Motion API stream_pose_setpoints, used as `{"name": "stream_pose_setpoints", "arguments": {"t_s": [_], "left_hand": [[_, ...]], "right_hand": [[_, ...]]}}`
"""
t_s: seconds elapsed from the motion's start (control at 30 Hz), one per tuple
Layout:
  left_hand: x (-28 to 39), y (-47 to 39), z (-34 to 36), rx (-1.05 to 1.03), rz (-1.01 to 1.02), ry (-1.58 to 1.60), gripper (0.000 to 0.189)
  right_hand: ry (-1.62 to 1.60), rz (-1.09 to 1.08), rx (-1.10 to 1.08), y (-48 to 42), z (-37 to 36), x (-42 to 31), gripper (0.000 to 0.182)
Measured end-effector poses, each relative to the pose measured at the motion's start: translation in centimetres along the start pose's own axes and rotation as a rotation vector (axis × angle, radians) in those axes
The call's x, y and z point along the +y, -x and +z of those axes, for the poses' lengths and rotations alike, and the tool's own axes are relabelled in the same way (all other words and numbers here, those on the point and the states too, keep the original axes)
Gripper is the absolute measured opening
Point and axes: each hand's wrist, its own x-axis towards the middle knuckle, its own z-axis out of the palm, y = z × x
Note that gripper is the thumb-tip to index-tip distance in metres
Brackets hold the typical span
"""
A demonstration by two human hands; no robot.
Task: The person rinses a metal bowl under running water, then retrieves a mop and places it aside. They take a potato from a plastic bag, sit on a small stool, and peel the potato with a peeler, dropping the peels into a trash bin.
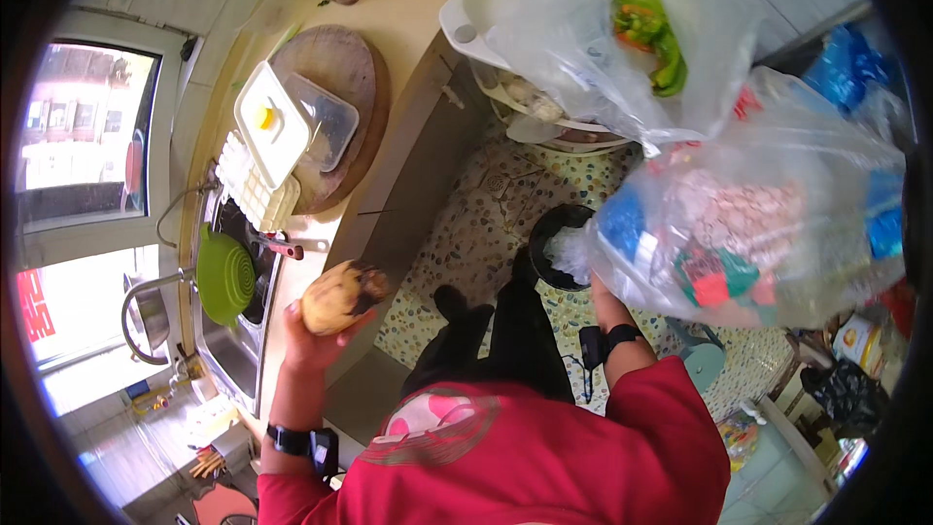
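Observation:
My left hand (313, 339) holds a large tan tuber-like vegetable (342, 297) with a dark brown patch at one end. It is raised beside the counter's front edge, near the steel sink. On the right side, my right forearm (630, 357) reaches up to a bulging clear plastic bag (736, 204). The bag hides my right hand, so its grip does not show. Pinkish contents and blue, red and green packaging show through the plastic. Behind the bag's left edge, a black bin (543, 251) with a whitish plastic liner stands on the floor.
A green colander (224, 277) sits at the sink (227, 354). A round chopping board (364, 87) bears plastic containers, and an egg tray (266, 193) stands beside it. A white rack (474, 4) holds another plastic bag (576, 51) with a green pepper piece (667, 65). Pebble-patterned flooring (466, 222) lies below.

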Motion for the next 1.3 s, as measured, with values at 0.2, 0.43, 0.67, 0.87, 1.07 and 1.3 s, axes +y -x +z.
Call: {"name": "stream_pose_setpoints", "arguments": {"t_s": [0.2,0.43,0.67,0.87,1.07,1.3], "left_hand": [[0.2,3.0,-3.7,0.267,-0.006,0.061,0.084],[-1.9,5.7,-6.6,0.367,0.028,0.164,0.082],[-0.6,5.6,-2.4,0.259,0.19,-0.149,0.083],[0.2,10.5,-4.3,0.288,0.194,-0.064,0.077],[0.1,14.7,-6.8,0.219,0.425,0.007,0.067],[-0.1,21.0,-13.5,0.167,0.778,0.125,0.063]], "right_hand": [[0.151,0.069,0.034,-5.0,5.3,2.5,0.093],[0.393,-0.113,-0.07,-4.4,7.8,6.6,0.114],[0.398,-0.484,-0.446,-2.6,8.6,5.9,0.034],[0.169,-0.29,-0.625,-0.8,5.5,6.1,0.029],[0.135,-0.171,-0.588,3.6,-0.7,1.8,0.023],[0.063,-0.233,-0.46,12.0,-3.1,-5.1,0.027]]}}
